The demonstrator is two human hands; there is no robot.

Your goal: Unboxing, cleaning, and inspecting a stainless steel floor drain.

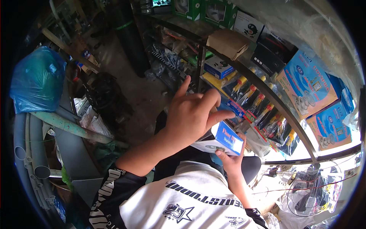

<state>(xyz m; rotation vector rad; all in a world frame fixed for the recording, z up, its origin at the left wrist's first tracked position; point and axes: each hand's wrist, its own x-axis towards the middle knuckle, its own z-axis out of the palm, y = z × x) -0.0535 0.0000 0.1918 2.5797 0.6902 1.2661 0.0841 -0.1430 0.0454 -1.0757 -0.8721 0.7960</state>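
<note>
A small blue and white cardboard box [229, 138] is tilted in front of my body. My right hand [231, 162] grips it from below and along its right side, with the thumb pressed on the near edge. Just above the box's left end hovers my left hand [192, 114], back of the hand toward me. One finger of it points away and the others are bent, with a gap between them and the thumb. I make out nothing in it. The left hand and forearm hide part of the box.
To the right, a metal shelf holds bagged tools with yellow and red handles [256, 100] and light blue cartons [308, 84]. A brown cardboard piece [228, 42] lies on its upper level. Grey pipes [35, 152], a blue plastic bag [38, 82] and a fan [305, 191] stand around me.
</note>
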